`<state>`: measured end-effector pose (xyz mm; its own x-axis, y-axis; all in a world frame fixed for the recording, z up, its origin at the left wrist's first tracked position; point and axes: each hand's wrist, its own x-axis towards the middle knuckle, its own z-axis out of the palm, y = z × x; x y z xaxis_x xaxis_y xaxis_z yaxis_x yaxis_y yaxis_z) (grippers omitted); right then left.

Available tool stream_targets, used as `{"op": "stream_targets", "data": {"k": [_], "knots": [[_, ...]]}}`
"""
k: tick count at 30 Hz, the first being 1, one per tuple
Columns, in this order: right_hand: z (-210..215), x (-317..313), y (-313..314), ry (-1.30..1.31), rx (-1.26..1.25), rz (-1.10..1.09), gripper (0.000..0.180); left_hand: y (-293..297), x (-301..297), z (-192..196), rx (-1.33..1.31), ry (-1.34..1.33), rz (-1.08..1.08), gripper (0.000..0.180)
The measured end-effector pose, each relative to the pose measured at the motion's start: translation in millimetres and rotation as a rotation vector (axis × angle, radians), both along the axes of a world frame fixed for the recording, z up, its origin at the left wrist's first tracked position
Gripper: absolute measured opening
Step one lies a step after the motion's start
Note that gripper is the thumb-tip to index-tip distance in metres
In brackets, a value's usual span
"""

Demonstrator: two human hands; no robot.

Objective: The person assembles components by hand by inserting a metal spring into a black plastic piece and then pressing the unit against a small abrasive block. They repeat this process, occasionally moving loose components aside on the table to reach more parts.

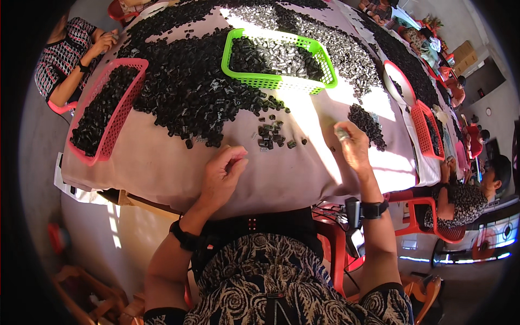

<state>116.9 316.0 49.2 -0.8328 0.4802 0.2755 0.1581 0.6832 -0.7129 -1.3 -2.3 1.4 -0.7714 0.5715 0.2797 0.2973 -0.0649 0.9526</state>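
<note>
Near the table's front edge, my left hand [223, 172] is closed, its fingers curled and the thumb by the forefinger; whatever it may hold is hidden. My right hand [355, 149] is raised over the cloth beside a small dark pile [366, 123]. Its fingers are closed, with a small greyish piece at the tips that is too blurred to name. Between the hands lies a loose group of small black cylindrical parts [269, 134]. Beyond them spreads a large heap of similar black parts [184, 89], with a few pale coil-like bits among them.
A green plastic basket [279, 84] full of black parts stands at the middle. A pink basket [101, 157] is at the left, beside a seated person [65, 59]. A white bowl [394, 89] and a red basket [420, 124] stand right. Other people sit along the right.
</note>
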Motion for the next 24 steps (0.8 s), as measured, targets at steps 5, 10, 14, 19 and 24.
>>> {"op": "stream_targets", "data": {"k": [5,10,14,19,24], "knots": [[-33.3,28.1,34.4,0.055,0.203,-0.086,0.012,-1.2,-0.1,-3.4,-0.011,-0.014,-0.005,0.014],[-29.0,34.0,36.5,0.048,0.317,-0.081,0.013,-0.8,0.7,-1.6,0.016,-0.024,0.012,0.013],[-28.8,35.8,46.2,0.066,0.324,-0.085,0.013,-0.9,1.0,0.6,-0.004,0.019,0.0,0.013],[-27.6,44.4,50.7,0.073,0.109,-0.083,0.014,-1.0,1.7,-0.4,0.011,-0.021,-0.005,0.013],[-27.9,71.3,87.4,0.281,-0.123,-0.267,0.014,-0.7,1.8,-2.5,0.046,-0.06,-0.012,0.013]]}}
